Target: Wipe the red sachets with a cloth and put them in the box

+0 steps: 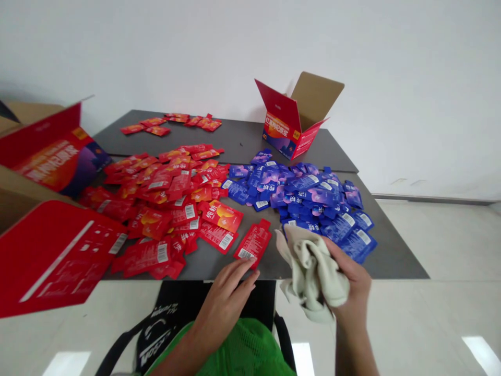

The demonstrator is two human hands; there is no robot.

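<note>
A single red pouch [256,240] lies face down near the table's front edge, its printed back and barcode showing. The fingers of my left hand [225,297] are stretched out, their tips touching its lower end. My right hand [354,290] is closed around a crumpled, pale beige cloth [313,266], raised at the front edge of the table. To the left spreads a big loose pile of red pouches [168,183]. Behind the cloth lies a heap of blue pouches [301,193].
An open red carton [282,128] stands at the back right of the grey table [235,141]. Another open red carton [58,156] fills the left side, its flap reaching forward. Several red pouches [156,122] lie in small groups at the back. A white wall [195,52] rises behind.
</note>
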